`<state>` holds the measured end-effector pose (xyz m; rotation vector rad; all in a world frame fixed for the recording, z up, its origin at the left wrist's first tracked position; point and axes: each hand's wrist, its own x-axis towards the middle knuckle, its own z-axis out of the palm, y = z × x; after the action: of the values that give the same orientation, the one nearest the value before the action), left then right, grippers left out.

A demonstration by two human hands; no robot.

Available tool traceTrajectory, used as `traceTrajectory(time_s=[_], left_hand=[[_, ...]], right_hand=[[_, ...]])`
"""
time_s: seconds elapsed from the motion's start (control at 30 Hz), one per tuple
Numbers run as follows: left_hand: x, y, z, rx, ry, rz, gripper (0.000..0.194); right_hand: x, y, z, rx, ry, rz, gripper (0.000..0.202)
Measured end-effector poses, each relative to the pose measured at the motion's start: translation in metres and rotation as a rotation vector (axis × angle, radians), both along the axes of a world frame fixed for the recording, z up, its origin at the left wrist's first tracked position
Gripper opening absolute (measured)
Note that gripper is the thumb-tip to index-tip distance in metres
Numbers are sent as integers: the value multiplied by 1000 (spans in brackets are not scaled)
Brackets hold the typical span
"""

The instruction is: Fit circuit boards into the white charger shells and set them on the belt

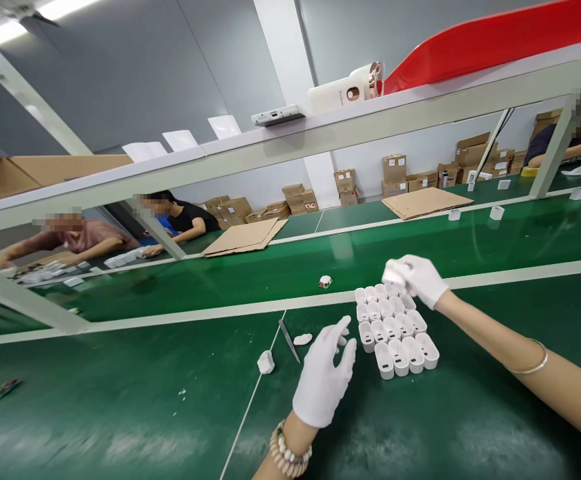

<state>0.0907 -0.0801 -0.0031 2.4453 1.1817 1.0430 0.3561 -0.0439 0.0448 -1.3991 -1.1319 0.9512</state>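
My left hand (325, 373), in a white glove, is held over the green table with thumb and fingers apart and nothing between them. To its right stand rows of small white plastic housings (384, 359), open side up, several with a dark slot inside. My right hand (420, 279), gloved too, is closed on a white plastic housing (395, 273) above the far end of those rows; its fingers partly cover it. Left of my left hand lie grey tweezers (289, 341), a small white oval piece (303, 339) and a crumpled white piece (266, 362).
Beyond a pale rail runs a green belt (250, 287) with a small colourful-edged piece (325, 282) on it. Cardboard sheets (245, 237) lie farther back. A shelf (250, 150) crosses overhead, carrying a white device (343, 92). Other people (190, 217) work across the line.
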Motion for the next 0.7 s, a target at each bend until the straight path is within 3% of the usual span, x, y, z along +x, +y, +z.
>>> traceTrajectory(time_s=[0.13, 0.33, 0.43, 0.53, 0.6, 0.7], left_hand=[[4, 9, -14, -93, 148, -28, 40], [11, 9, -20, -208, 336, -60, 52], [14, 7, -21, -191, 335, -61, 42], [17, 7, -25, -156, 312, -73, 18], [18, 8, -28, -133, 297, -75, 14], [18, 7, -29, -109, 254, -79, 17]], right_hand=[[59, 25, -17, 26, -269, -295, 33], [102, 41, -62, -39, -565, -384, 28], [105, 45, -74, -112, -685, -413, 27], [102, 47, -72, -127, -779, -454, 32], [95, 49, -63, -69, -828, -435, 41], [75, 65, -42, 31, -859, -196, 46]])
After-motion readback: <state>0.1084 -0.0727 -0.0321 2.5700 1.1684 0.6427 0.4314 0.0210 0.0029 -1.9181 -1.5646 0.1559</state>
